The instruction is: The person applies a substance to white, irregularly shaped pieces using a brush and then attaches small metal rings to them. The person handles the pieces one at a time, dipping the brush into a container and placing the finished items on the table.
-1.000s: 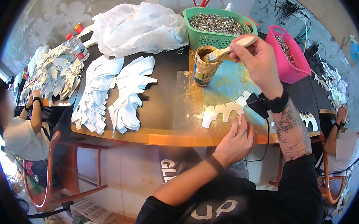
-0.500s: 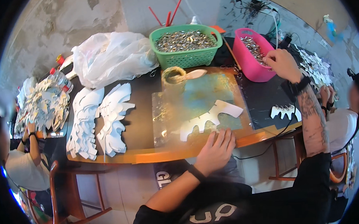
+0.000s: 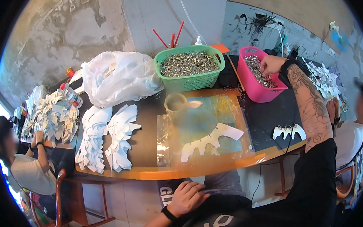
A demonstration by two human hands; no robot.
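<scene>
My right hand reaches over the side of the pink basket. Its fingers are drawn together at the small metal clasps or rings inside; whatever they pinch is too small to make out. In front of my body, below the table edge, my left hand is held with nothing in it, its fingers loosely bent and apart. A white scalloped piece lies on the clear sheet in front of me. Nearer my right arm, another scalloped white piece carries several metal rings along its upper edge.
A green basket full of metal pieces stands at the back. Stacked white pieces and a white plastic bag occupy the left. A tape roll sits by the sheet. People work at both sides; a wooden chair stands left.
My left hand has drawn back from the table edge toward my body. My right hand has moved deeper into the pink basket. The whole view has shifted, with the table lower in it.
</scene>
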